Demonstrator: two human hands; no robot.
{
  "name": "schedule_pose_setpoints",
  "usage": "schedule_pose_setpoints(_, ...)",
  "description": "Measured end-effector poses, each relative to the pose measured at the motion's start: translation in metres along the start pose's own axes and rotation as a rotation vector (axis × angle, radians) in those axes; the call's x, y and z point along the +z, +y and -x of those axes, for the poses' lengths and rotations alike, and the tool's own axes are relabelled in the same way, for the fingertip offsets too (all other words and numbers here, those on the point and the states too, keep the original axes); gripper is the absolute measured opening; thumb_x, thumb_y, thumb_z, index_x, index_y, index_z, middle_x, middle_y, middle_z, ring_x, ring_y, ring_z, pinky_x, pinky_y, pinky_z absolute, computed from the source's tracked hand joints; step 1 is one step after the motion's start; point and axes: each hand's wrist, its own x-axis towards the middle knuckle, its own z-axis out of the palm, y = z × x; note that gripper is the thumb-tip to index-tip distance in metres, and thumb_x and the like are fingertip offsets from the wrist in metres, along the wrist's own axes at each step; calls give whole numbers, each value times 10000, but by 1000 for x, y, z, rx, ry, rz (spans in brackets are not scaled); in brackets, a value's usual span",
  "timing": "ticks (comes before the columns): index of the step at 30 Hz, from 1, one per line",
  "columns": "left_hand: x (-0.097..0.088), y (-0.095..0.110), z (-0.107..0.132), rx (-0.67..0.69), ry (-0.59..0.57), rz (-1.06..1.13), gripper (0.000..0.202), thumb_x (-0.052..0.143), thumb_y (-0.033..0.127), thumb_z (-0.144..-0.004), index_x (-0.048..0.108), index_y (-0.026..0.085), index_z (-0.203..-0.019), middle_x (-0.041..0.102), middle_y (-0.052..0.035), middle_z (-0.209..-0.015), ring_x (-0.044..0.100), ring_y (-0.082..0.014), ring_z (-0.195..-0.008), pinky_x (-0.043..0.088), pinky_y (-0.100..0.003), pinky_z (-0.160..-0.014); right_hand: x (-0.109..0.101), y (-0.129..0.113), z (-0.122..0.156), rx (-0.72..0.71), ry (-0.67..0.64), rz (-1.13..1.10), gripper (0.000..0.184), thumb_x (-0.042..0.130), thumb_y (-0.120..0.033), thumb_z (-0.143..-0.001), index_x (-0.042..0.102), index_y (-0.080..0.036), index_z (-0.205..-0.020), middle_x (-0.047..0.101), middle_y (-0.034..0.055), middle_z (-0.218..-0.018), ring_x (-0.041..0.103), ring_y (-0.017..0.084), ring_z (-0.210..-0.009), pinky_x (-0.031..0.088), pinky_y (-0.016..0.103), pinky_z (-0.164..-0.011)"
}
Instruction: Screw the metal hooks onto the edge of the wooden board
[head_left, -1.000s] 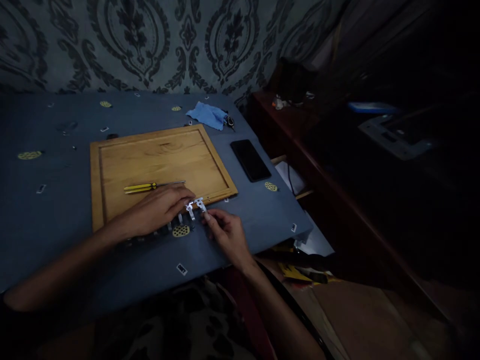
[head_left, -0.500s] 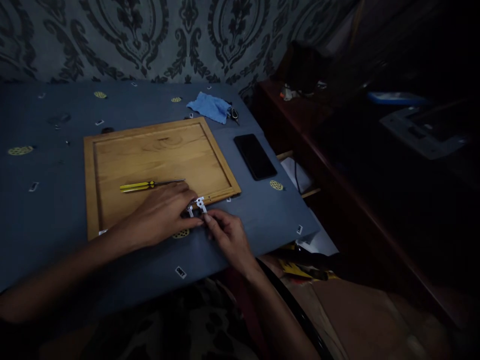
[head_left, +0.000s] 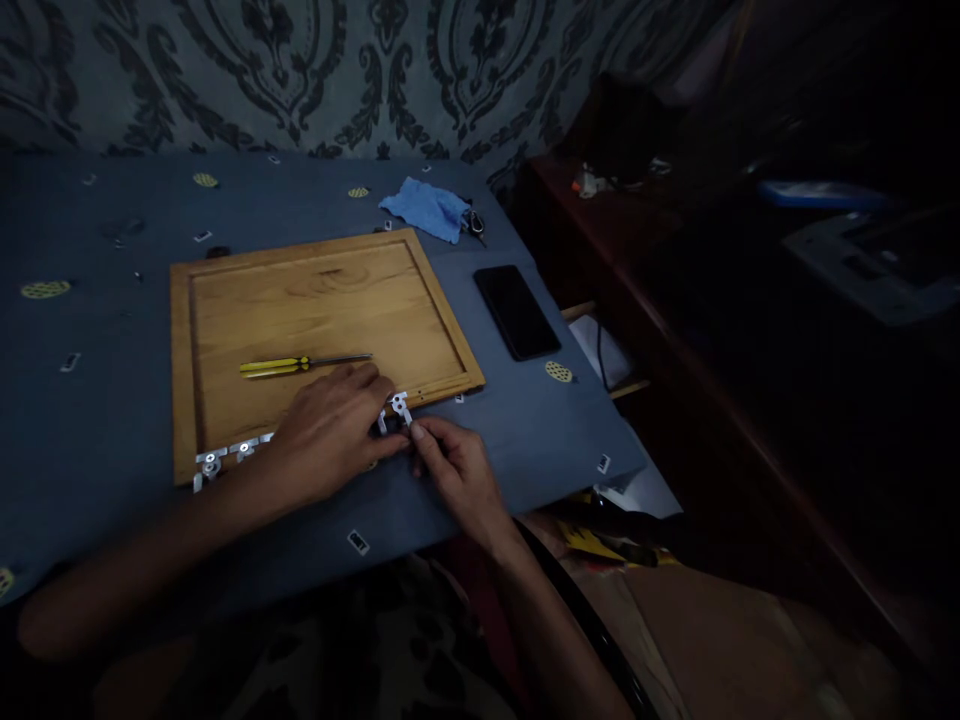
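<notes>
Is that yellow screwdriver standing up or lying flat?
Lying flat: the yellow screwdriver rests lengthwise on the wooden panel, handle and shaft both in plain view, nobody gripping it.

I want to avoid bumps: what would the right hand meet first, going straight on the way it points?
Beyond the metal bracket it holds, the right hand would probably meet the left hand first; the wooden panel lies close too, but depth is unclear.
</notes>
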Motion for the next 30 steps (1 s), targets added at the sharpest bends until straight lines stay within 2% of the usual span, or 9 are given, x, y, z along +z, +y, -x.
schedule_pose_setpoints(4,-4,7,1,-72,-49,-2,261,699,381,-930,686,166,-1076,686,-106,-1202,625,-332,-1195,513,-470,-1009,1,0,1,2,19,14,400,486,-484,-1000,596,-204,-736,557,-21,-591,548,138,-577,407,254,-590)
schedule_pose_setpoints(8,-3,9,1,-75,-32,8,262,686,375,-941,689,159,-1090,689,-105,-1195,623,-334,-1203,501,-485,-1037,2,0,1,-6,37,12,385,484,-456,-991,587,-208,-716,560,-17,-584,554,139,-570,411,253,-585)
schedule_pose_setpoints(15,3,8,2,-46,3,-7,304,697,396,-933,685,147,-1107,679,-114,-1154,628,-347,-1163,518,-498,-993,1,-1,0,17,39,17,377,501,-466,-974,619,-201,-734,572,-14,-563,544,135,-544,408,244,-544)
schedule_pose_setpoints(24,5,11,2,-53,0,16,286,688,347,-938,671,142,-1138,658,-129,-1264,614,-344,-1189,524,-504,-989,1,-2,1,30,53,21,396,506,-466,-980,610,-203,-704,578,-11,-552,540,134,-531,404,246,-537)
schedule_pose_setpoints(30,4,10,1,-57,4,32,275,698,340,-925,675,151,-1123,669,-106,-1213,611,-339,-1194,524,-486,-987,1,-2,0,17,51,26,396,497,-454,-983,604,-204,-695,575,-15,-552,548,130,-538,413,245,-557)
